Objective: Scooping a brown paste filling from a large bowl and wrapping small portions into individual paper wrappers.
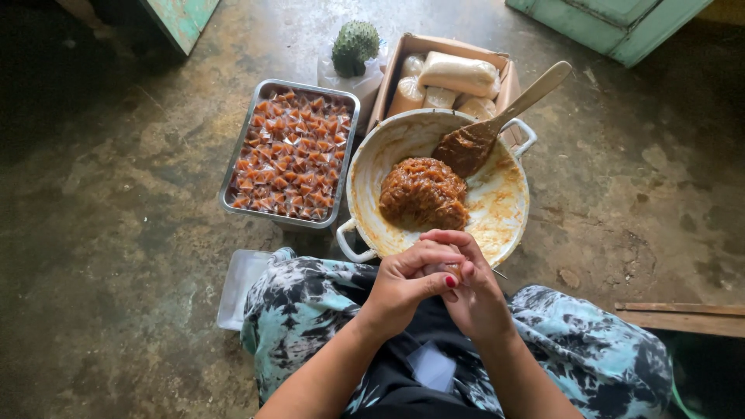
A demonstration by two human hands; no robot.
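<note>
A small orange-brown piece (452,271) is pinched between the fingertips of the left hand (407,283) and the right hand (473,291), mostly hidden, so its shape is hard to tell. It sits just below the near rim of the white pan (508,206), above the person's lap.

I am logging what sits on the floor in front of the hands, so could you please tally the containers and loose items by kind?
Metal tray of wrapped sweets: 1
Two-handled pan of brown paste: 1
Wooden spoon: 1
Cardboard box of packets: 1
Spiky green fruit: 1
Clear plastic lid: 1
Total: 6
</note>
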